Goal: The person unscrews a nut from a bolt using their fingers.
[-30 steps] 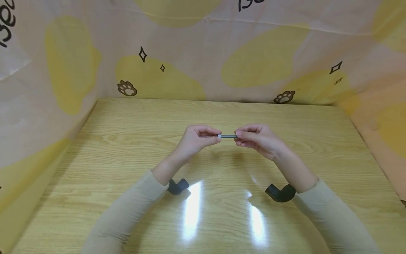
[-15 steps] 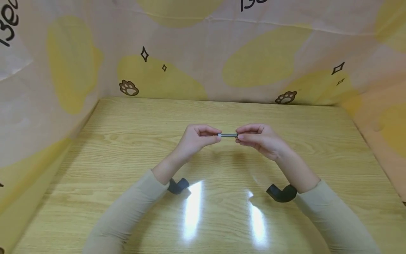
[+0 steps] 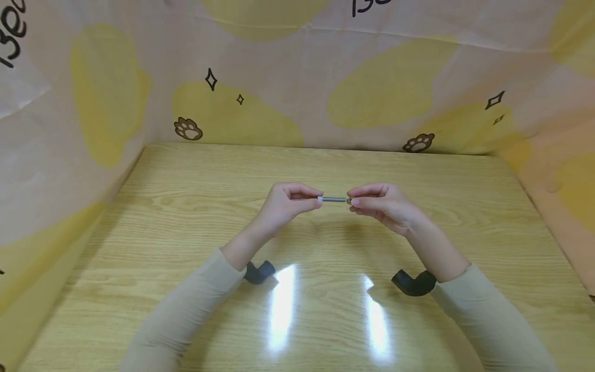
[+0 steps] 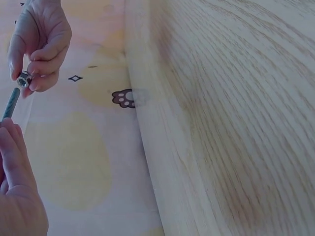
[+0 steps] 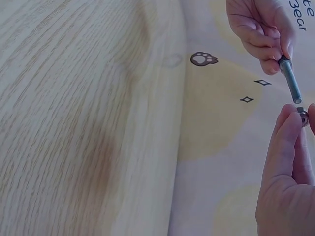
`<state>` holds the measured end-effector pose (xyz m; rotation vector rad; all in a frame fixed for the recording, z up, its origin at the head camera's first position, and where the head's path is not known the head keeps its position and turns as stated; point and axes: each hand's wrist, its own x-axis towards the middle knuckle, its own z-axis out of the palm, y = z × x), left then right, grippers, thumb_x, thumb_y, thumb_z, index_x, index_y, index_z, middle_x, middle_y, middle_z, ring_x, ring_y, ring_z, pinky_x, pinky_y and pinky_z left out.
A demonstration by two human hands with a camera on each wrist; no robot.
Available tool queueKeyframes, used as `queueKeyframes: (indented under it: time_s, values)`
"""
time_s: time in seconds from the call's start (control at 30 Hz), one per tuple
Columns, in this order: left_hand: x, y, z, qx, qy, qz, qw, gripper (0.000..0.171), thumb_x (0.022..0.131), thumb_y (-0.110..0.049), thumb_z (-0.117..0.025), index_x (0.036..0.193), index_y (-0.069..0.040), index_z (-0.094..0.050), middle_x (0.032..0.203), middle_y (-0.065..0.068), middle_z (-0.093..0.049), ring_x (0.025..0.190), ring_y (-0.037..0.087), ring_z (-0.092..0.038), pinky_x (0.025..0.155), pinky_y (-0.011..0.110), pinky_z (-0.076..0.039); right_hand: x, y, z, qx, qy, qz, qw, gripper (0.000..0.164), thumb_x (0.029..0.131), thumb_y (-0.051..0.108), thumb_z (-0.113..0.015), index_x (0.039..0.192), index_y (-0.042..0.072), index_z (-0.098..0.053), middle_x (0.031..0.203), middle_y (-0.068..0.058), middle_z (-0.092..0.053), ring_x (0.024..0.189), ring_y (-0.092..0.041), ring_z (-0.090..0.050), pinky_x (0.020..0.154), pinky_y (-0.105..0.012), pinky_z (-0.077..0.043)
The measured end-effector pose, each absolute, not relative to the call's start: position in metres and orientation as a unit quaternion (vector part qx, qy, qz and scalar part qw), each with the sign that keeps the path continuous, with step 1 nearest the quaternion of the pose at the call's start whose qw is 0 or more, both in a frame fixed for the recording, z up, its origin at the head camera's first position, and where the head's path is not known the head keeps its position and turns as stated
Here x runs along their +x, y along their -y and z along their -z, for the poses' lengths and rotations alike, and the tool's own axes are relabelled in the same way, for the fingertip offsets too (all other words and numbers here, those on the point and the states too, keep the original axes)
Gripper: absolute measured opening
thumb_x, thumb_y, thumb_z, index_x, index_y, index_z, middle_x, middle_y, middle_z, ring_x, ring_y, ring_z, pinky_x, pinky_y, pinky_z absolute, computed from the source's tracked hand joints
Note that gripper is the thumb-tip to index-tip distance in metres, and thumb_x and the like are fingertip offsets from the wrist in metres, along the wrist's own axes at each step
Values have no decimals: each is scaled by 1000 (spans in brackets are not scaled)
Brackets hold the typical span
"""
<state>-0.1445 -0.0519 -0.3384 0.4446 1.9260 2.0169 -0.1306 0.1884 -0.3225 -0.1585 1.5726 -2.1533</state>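
Note:
My left hand [image 3: 288, 206] pinches a grey metal bolt [image 3: 333, 199] by its head, holding it level above the table with the threaded end toward the right. Facing it, my right hand [image 3: 386, 206] grips a small metal nut [image 4: 23, 79] between thumb and fingertips. In the left wrist view the nut's hole faces the bolt's tip, and a narrow gap lies between them. The right wrist view shows the same gap, with the bolt [image 5: 291, 83] pointing down at the nut [image 5: 303, 117]. The bolt's head is mostly covered by the left fingers.
Beneath the hands lies a wood-grain table [image 3: 209, 222] with two bright reflections near the front. A patterned cloth [image 3: 307, 77] stands along the back and both sides. Dark curved wrist pieces [image 3: 413, 283] hang below each forearm.
The right hand has drawn slightly to the right. The bolt's tip, which met the right fingertips earlier, now stands apart from the nut. The left hand has hardly moved.

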Motion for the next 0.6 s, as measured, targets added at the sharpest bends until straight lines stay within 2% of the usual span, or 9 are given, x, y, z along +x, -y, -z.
queueKeyframes:
  time_s: [0.1,0.27,0.6]
  values:
    - [-145,53,340,153,-678,-701,160,23,82,1,-68,103,10,-64,99,13,-68,86,18,-66,84,33,-52,-130,-188,323,-53,-568,788,233,24,87,-10,-57,88,7,-74,86,-7,-71,79,-15,-68,77,-25,-54]
    - [-148,53,342,152,-682,-698,155,22,81,1,-69,101,8,-66,98,13,-68,84,18,-66,83,32,-52,-132,-192,326,-57,-559,794,231,24,86,-11,-58,89,6,-74,88,-7,-71,80,-16,-68,80,-27,-53]
    - [-150,51,341,151,-680,-703,144,20,80,4,-68,99,11,-65,91,12,-69,79,16,-66,81,32,-53,-132,-198,326,-59,-565,790,230,27,85,-14,-57,88,6,-74,89,-6,-71,82,-14,-68,78,-23,-53]
